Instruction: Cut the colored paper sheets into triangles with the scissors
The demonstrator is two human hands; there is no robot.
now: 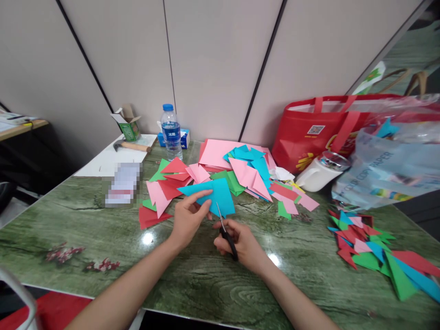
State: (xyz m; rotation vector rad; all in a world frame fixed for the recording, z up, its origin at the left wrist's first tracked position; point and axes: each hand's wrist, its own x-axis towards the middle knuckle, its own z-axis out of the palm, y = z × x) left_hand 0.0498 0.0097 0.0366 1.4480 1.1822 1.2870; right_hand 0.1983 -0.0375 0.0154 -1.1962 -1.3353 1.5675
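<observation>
My left hand (188,215) pinches a folded piece of blue paper (220,195) between thumb and fingers, holding it just over the table. Black-handled scissors (227,237) are gripped in my right hand (240,240), their blades pointing up and away at the paper's lower edge. Whether the blades are cutting into the paper cannot be made out. Behind and left of the blue paper lie red, pink and green paper pieces (165,192). Beyond it are a folded pink piece (250,176) and a pile of blue pieces (252,158).
A water bottle (172,137), a hammer (132,146) and a small green box (129,130) stand or lie at the back left. To the right are a red bag (295,133), a white mug (312,174), a plastic bag (371,165) and scattered paper scraps (367,256).
</observation>
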